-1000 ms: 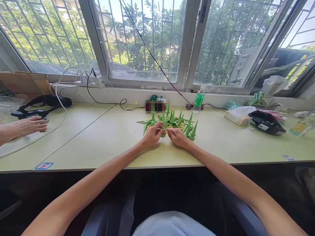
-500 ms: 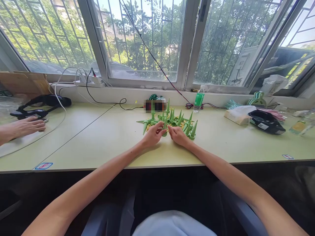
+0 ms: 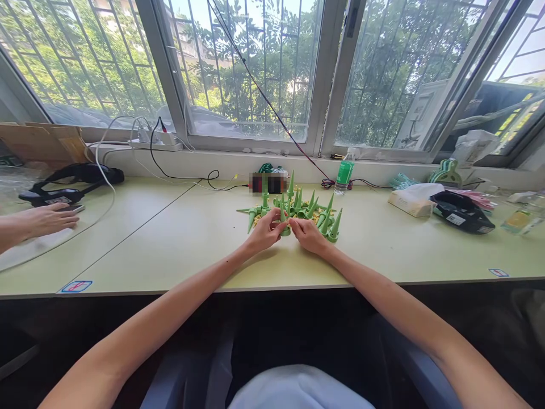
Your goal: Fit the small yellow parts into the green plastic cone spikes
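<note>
On the pale green worktop, just before the heap of green plastic spikes, left hand and right hand pinch one green plastic cone, fingers closed; gripping low, holding it upright, looks steadiest.

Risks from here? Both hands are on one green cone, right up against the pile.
1. The left hand and right hand meet on one green cone right beside the pile of cones; a nudge may topple the upright ones.
2. Small yellow pieces lie among the pile and look easy to scatter across the table.
3. Many tips point up close to the fingers, so a jab is possible.
</note>
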The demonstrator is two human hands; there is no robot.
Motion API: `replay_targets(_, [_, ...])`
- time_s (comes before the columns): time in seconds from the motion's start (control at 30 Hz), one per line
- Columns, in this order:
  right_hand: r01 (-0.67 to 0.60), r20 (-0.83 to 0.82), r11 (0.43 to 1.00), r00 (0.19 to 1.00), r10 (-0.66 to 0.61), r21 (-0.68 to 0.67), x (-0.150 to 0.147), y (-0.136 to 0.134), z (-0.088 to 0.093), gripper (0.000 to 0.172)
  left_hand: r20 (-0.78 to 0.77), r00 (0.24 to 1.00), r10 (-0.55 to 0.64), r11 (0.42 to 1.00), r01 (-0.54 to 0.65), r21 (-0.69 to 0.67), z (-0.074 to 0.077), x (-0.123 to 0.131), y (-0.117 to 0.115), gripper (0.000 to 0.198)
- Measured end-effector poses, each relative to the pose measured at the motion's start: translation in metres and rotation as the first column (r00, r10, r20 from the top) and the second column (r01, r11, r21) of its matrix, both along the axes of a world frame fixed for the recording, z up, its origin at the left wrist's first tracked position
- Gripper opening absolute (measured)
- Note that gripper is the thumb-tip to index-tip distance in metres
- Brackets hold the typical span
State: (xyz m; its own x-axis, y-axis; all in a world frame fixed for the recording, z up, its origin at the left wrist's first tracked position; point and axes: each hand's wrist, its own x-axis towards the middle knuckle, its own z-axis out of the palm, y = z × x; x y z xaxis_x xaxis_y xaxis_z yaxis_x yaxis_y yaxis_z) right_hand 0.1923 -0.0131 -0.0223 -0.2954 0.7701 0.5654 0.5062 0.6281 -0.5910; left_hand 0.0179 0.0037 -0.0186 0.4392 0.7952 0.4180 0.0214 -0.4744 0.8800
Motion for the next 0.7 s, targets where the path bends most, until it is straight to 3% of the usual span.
replay_targets(0.17, [0.025,-0.012,1.0,1.0,-0.026,-0.014,-0.0004,0.0043,-0.0039,0.06,-0.064,0.998,0.007,0.992,0.001,0.13,-0.0003,-0.0007,-0.0034,0.031])
replay_targets(0.4, [0.057,0.029,0.996,0.998,-0.055,-0.072,0.0001,0.0073,-0.0047,0.06,-0.209,0.97,0.125,0.933,-0.044,0.357,0.0011,-0.002,-0.0062,0.017])
replay_targets(0.53, [0.028,-0.023,0.995,0.999,-0.03,-0.097,-0.0002,0.0049,-0.0006,0.058,-0.191,0.972,0.135,0.937,-0.063,0.344,0.0013,-0.0007,-0.0054,0.018])
replay_targets(0.7, [-0.013,-0.024,0.998,1.0,0.011,-0.058,0.0007,0.0014,0.0021,0.046,-0.127,0.985,0.118,0.971,-0.088,0.222,0.0043,0.0019,-0.0059,0.023])
